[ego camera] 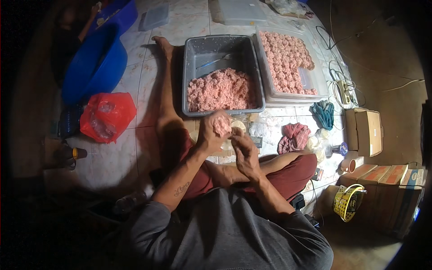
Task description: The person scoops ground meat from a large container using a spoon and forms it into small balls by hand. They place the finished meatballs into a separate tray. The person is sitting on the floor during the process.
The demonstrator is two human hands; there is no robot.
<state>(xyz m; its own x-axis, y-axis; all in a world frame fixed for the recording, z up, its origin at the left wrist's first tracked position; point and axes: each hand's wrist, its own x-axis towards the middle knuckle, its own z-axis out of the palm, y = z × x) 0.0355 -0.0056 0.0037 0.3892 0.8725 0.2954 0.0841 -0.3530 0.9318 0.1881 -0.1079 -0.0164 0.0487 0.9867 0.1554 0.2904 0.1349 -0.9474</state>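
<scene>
My left hand (212, 133) holds a lump of pink minced mixture (221, 126), just in front of a grey plastic tub (262, 84). Close beside it on the right is my right hand (245, 152), its fingertips bent together near the lump; whether they pinch anything is too small to tell. More of the pink mixture (221, 91) fills the near part of the tub, and a fork (214, 62) with a blue handle lies behind it. To the right, a clear plastic container (305, 79) bears rows of shaped pink balls (283, 60). Partly hidden beneath my hands is a digital scale (259, 141).
A red plastic bag (107, 116) and a blue basin (116, 64) stand left, near another person (65, 40). Rightward lie a checked cloth (293, 137), a teal cloth (323, 114), a power strip (344, 92) with cables, a cup (348, 165), a yellow basket (344, 206) and cardboard boxes (388, 175).
</scene>
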